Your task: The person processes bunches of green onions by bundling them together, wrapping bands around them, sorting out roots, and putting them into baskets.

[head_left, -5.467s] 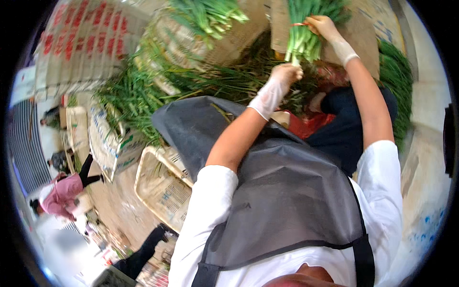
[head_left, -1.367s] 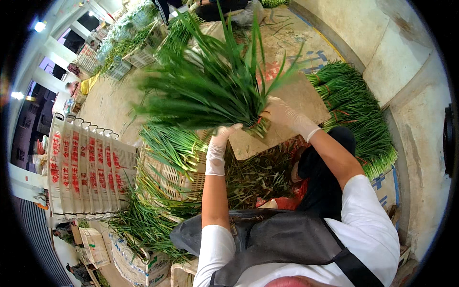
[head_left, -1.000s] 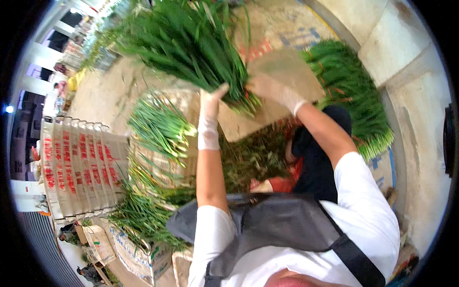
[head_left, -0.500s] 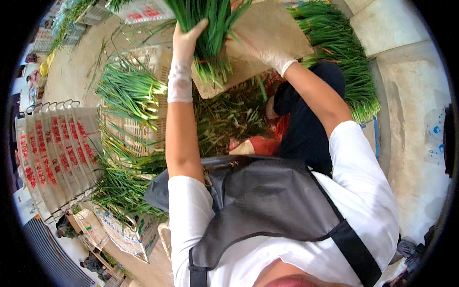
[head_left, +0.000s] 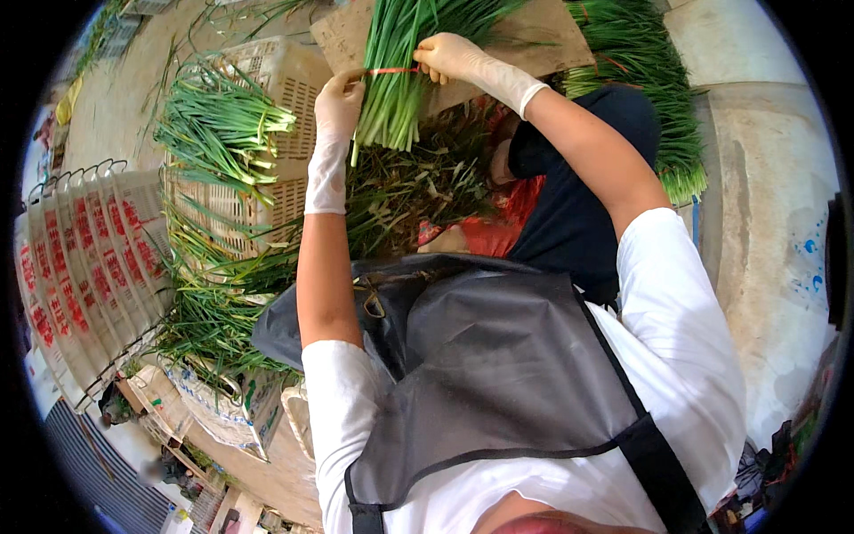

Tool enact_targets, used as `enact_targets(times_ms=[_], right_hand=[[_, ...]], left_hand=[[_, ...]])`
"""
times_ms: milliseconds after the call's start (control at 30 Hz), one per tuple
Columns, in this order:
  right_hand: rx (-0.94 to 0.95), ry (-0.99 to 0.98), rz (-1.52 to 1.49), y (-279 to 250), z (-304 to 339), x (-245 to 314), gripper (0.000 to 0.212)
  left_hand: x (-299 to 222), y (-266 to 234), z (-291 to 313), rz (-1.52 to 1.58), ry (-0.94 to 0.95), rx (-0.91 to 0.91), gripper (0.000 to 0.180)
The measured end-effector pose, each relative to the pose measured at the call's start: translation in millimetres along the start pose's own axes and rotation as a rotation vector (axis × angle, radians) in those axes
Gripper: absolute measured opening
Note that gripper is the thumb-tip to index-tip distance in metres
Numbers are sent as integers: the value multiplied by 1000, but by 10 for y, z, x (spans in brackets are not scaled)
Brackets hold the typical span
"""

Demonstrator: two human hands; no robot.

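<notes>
A bunch of green chives (head_left: pixel 388 107) lies over a brown board (head_left: pixel 551 36), its pale cut ends toward me. A thin red band (head_left: pixel 391 70) crosses the stalks. My left hand (head_left: pixel 339 105), in a whitish glove, is closed on the band's left end beside the bunch. On the other side, my right hand (head_left: pixel 452 59), gloved too, pinches the band's right end with bent fingers. Whether the band runs under the stalks is hidden.
Loose chives (head_left: pixel 222 125) lie on an upturned cream crate (head_left: pixel 289 98) at left. Banded bunches (head_left: pixel 636 80) are piled at right. Leaf trimmings (head_left: pixel 409 187) cover the ground before me. White crates with red print (head_left: pixel 89 258) stand far left.
My left hand has let go of the leaves and come down to the band. My right hand has moved from the board to the band, which is now drawn across the bunch.
</notes>
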State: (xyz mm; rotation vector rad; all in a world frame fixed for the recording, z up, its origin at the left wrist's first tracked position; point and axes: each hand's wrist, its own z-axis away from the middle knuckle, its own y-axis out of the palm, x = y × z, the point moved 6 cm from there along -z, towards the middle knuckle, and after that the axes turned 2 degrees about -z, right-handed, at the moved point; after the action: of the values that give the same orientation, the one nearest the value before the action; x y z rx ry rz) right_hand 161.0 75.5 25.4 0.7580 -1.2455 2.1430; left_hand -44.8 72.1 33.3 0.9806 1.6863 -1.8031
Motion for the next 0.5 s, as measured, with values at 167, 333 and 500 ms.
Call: enact_targets(times_ms=[167, 333, 500], right_hand=[[10, -43, -156, 28, -84, -54, 34], [88, -43, -216, -8, -15, -173, 34], [94, -51, -202, 30, -8, -190, 33]], left_hand=[[9, -31, -260, -143, 112, 83, 21], [-304, 112, -293, -502, 500, 179, 16], [-383, 187, -203, -599, 744, 182, 11]])
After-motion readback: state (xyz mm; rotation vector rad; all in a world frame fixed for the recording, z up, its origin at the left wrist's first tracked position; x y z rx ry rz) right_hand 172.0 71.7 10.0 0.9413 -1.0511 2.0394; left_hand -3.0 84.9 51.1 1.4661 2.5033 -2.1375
